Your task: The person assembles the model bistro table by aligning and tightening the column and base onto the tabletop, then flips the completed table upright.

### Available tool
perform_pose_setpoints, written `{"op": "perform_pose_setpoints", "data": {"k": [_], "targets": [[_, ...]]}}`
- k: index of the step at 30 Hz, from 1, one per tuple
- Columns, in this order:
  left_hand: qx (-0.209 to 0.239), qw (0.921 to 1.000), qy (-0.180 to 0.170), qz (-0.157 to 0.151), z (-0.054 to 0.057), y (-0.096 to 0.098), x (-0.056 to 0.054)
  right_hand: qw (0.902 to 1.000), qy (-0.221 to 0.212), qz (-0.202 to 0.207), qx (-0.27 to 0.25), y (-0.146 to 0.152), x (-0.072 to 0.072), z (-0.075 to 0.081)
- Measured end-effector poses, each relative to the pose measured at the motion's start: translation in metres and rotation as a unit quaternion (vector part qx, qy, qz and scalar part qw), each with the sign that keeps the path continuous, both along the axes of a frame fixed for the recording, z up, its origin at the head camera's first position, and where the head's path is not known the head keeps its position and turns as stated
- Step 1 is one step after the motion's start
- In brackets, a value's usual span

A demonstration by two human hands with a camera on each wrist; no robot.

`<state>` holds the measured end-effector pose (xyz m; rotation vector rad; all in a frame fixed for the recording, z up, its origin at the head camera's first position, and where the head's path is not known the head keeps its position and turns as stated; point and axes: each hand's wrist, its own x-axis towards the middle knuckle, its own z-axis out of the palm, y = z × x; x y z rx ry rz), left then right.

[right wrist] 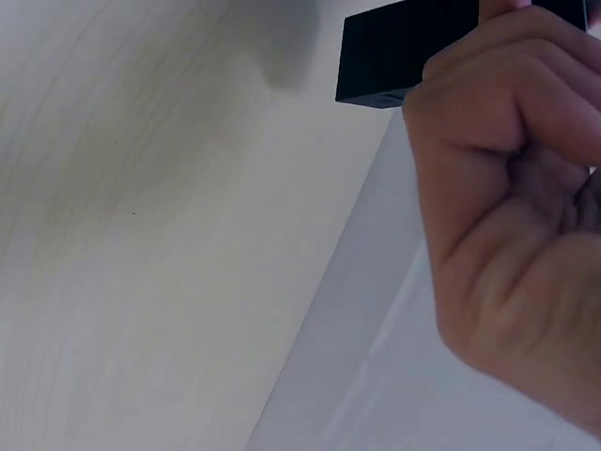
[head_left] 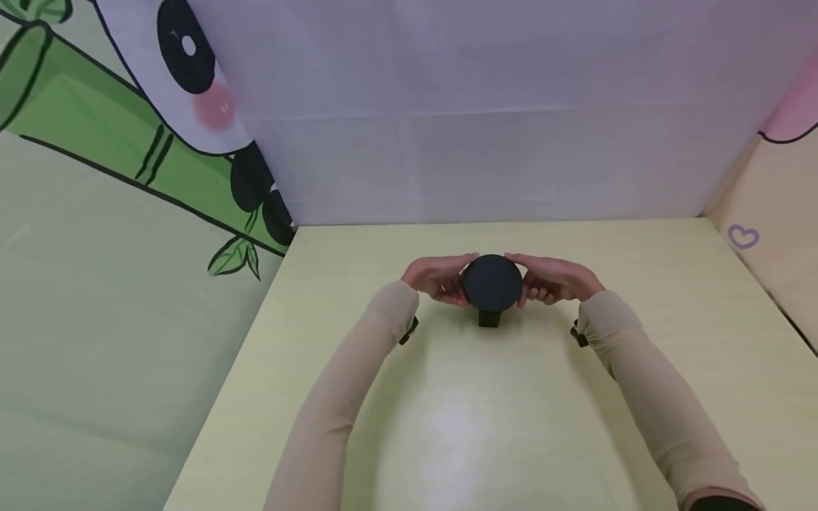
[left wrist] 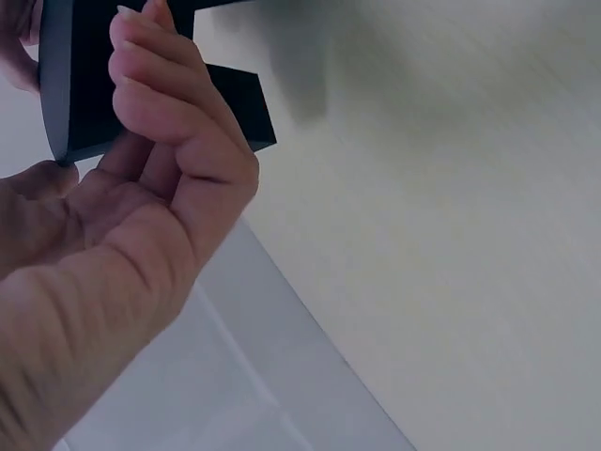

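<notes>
In the head view a black object with a round, flat disc (head_left: 493, 282) and a short block-like foot (head_left: 489, 319) is held up over the table; its exact kind cannot be told. My left hand (head_left: 441, 277) grips the disc's left edge, thumb near the top and curled fingers lower down. On the opposite edge my right hand (head_left: 554, 279) holds it the same way. The left wrist view shows a flat-sided black block (left wrist: 246, 103) behind the left fingers. In the right wrist view, the curled right fingers partly hide the dark block (right wrist: 394, 56).
The pale wood-grained table (head_left: 447, 426) lies under both forearms. A plain lilac-white backdrop (head_left: 479, 163) rises at its far edge, a printed green cloth (head_left: 115, 298) hangs at the left, and a beige panel (head_left: 780, 213) stands at the right.
</notes>
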<state>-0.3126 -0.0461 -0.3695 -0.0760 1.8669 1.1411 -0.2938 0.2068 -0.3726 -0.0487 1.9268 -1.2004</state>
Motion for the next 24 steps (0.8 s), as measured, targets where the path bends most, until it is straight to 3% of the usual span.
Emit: {"op": "perform_pose_setpoints", "data": {"k": [12,24], "targets": [[-0.038,0.9977,-0.057,-0.002,-0.011,0.001,-0.007,0.9982,-0.045,0.026,0.029,-0.004,-0.013,-0.013],[-0.037,0.9979,-0.053,0.000,-0.015,0.005,-0.009,0.9985,-0.048,0.011,0.025,0.001,-0.014,-0.018]]}}
